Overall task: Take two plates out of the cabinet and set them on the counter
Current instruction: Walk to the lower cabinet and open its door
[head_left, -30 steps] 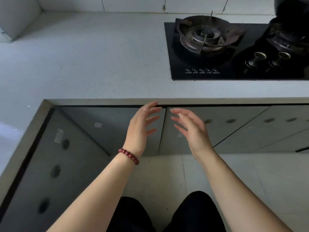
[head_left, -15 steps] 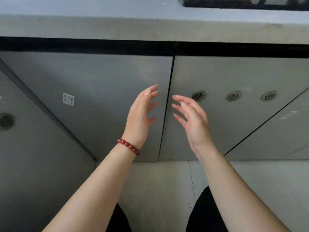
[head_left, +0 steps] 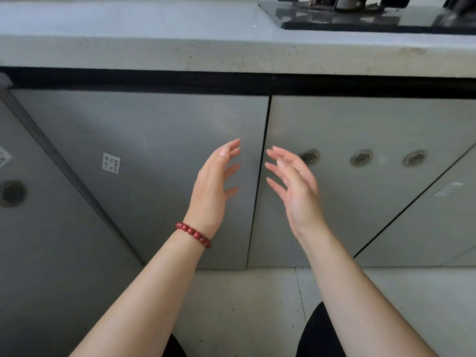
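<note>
Empty hands at the shut cabinet

Left hand (head_left: 213, 181) and right hand (head_left: 296, 186), each grip spread and holding nothing, hover astride the seam between left door (head_left: 154, 163) and right door (head_left: 373, 215). No plates show; presumably they are inside. I would hook fingertips into the dark recess under the desk (head_left: 128, 47) and pull. Three vents (head_left: 361, 157) dot the right door.

Left hand (head_left: 213, 186) and right hand (head_left: 296, 186) are hovering side by side, palms facing, fingers loosely spread, holding nothing.
</note>
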Demonstrator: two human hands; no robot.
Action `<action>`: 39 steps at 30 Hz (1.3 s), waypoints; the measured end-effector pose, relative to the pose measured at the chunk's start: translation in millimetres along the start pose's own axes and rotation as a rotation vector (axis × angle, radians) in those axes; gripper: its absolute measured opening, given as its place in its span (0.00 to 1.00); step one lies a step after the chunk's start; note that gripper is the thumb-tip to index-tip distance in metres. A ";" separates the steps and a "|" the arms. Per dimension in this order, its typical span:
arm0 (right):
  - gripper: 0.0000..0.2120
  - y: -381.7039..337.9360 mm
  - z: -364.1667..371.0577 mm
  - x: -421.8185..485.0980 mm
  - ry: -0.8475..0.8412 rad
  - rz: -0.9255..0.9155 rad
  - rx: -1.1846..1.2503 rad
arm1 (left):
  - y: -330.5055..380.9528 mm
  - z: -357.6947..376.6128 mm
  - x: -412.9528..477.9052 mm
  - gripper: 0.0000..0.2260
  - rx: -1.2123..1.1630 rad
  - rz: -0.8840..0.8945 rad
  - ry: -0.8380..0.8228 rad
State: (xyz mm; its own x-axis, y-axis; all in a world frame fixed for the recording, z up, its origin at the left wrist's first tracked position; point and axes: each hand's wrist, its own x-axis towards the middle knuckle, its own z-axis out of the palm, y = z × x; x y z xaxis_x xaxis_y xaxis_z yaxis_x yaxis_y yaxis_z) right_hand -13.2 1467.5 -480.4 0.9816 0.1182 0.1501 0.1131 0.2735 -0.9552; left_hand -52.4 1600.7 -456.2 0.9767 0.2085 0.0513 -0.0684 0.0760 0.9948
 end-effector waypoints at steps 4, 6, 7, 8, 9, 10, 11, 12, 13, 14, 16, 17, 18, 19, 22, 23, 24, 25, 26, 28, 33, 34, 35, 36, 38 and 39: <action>0.14 -19.5 9.3 7.8 -0.009 -0.069 0.011 | 24.7 -2.2 2.8 0.18 0.020 0.058 -0.002; 0.13 -29.0 14.3 11.0 -0.019 -0.103 0.018 | 35.3 -3.1 4.3 0.18 0.023 0.077 -0.003; 0.14 -34.1 17.2 12.5 -0.026 -0.123 0.022 | 40.8 -3.6 4.6 0.18 0.023 0.091 -0.006; 0.14 -38.5 19.7 13.9 -0.033 -0.142 0.026 | 45.5 -3.9 4.7 0.19 0.021 0.104 -0.009; 0.14 -42.5 22.3 15.6 -0.040 -0.156 0.033 | 49.7 -4.0 4.9 0.19 0.014 0.115 -0.013; 0.14 -46.1 24.6 17.1 -0.046 -0.168 0.040 | 53.4 -4.2 5.0 0.18 0.006 0.121 -0.017; 0.13 -49.1 26.8 18.5 -0.051 -0.183 0.045 | 56.7 -4.4 5.3 0.18 -0.002 0.126 -0.022; 0.13 -51.7 28.6 19.8 -0.059 -0.200 0.047 | 59.5 -4.4 5.6 0.18 -0.008 0.130 -0.027; 0.13 -53.6 30.2 20.8 -0.065 -0.214 0.047 | 61.6 -4.2 5.9 0.18 -0.014 0.134 -0.031; 0.14 -54.9 31.4 21.5 -0.065 -0.221 0.047 | 63.4 -4.1 6.1 0.18 -0.019 0.136 -0.035; 0.15 -56.1 32.7 22.5 -0.057 -0.224 0.037 | 65.3 -3.6 6.2 0.18 -0.026 0.137 -0.045; 0.15 -56.3 33.3 22.9 -0.054 -0.221 0.030 | 65.6 -3.4 6.3 0.18 -0.027 0.135 -0.050; 0.16 -56.5 33.9 23.3 -0.051 -0.216 0.025 | 65.3 -3.6 6.0 0.18 -0.027 0.133 -0.053; 0.16 -56.6 34.7 23.7 -0.049 -0.213 0.020 | 64.9 -3.9 5.8 0.18 -0.023 0.133 -0.056; 0.16 -56.7 37.6 24.1 -0.048 -0.209 0.008 | 64.1 -5.1 4.7 0.19 -0.015 0.140 -0.063; 0.17 -56.9 38.4 24.1 -0.047 -0.209 0.003 | 64.1 -5.5 4.6 0.19 -0.015 0.141 -0.064; 0.17 -56.8 39.1 23.6 -0.045 -0.208 -0.001 | 64.1 -5.9 3.9 0.19 -0.016 0.141 -0.064; 0.17 -57.0 40.0 23.2 -0.043 -0.208 -0.004 | 64.3 -6.3 3.5 0.19 -0.015 0.141 -0.064; 0.18 -57.1 41.0 22.6 -0.039 -0.208 -0.003 | 64.5 -6.8 2.7 0.19 -0.017 0.140 -0.065; 0.18 -57.3 42.9 21.7 -0.033 -0.213 -0.002 | 65.2 -7.5 1.6 0.19 -0.017 0.141 -0.066; 0.19 -52.6 46.1 20.9 -0.028 -0.233 0.003 | 66.6 -9.6 0.6 0.20 -0.014 0.156 -0.068; 0.19 -51.3 46.0 21.1 -0.028 -0.236 0.005 | 66.6 -9.6 0.6 0.20 -0.011 0.160 -0.070; 0.19 -49.9 46.2 21.5 -0.029 -0.240 0.004 | 66.6 -9.6 0.8 0.20 -0.006 0.164 -0.072; 0.20 -48.4 46.4 21.6 -0.028 -0.244 -0.002 | 66.2 -9.5 0.8 0.21 -0.001 0.166 -0.075; 0.21 -44.7 46.9 22.4 -0.031 -0.248 -0.012 | 64.3 -9.8 0.9 0.22 0.009 0.168 -0.082; 0.22 -42.7 47.2 22.8 -0.035 -0.244 -0.008 | 62.9 -10.4 0.7 0.22 0.012 0.168 -0.085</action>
State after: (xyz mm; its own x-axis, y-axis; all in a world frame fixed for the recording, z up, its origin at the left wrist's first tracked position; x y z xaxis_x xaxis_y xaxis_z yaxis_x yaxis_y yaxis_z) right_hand -2.9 1503.6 -424.1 0.9191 0.0820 0.3855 0.3479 0.2907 -0.8913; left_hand -58.1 1615.7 -394.4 0.9655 0.1337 0.2234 -0.2299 0.0353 0.9726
